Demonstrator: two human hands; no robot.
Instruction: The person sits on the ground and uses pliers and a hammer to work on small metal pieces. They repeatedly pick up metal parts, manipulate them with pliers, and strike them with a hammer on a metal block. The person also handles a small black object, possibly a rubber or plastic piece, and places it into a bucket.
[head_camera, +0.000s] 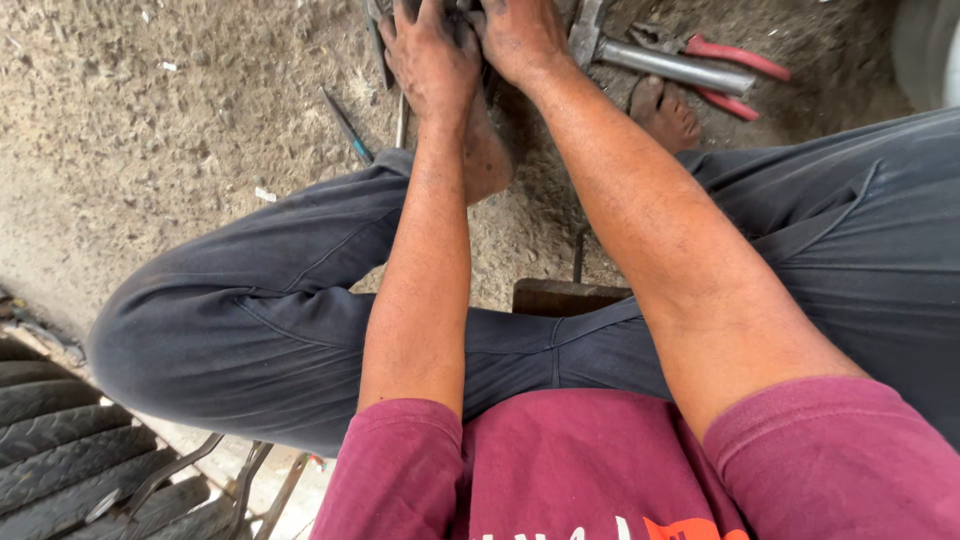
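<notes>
At the far left, a tyre (60, 450) lies at the bottom corner, with thin metal rods (230, 480) beside it. On the dirt ground (150, 120) a slim screwdriver (347, 127) lies with its long axis running diagonally, from the upper left down to the lower right.

The left hand (432, 55) presses down at the top edge of the view, fingers curled over a dark metal part (380, 40). The part is mostly hidden under the hands and cut off by the frame, so which way it points cannot be told. A bare foot (487, 150) sits just below that hand.

The right hand (520, 35) is touching the left, fingers bent downward on the same spot; what they grip cannot be told.

Just right of it lies a hammer (660, 62), its handle running right and slightly downward, head towards the hands. Red-handled pliers (725, 60) lie against it, jaws pointing left. The other foot (665, 110) rests below them.
</notes>
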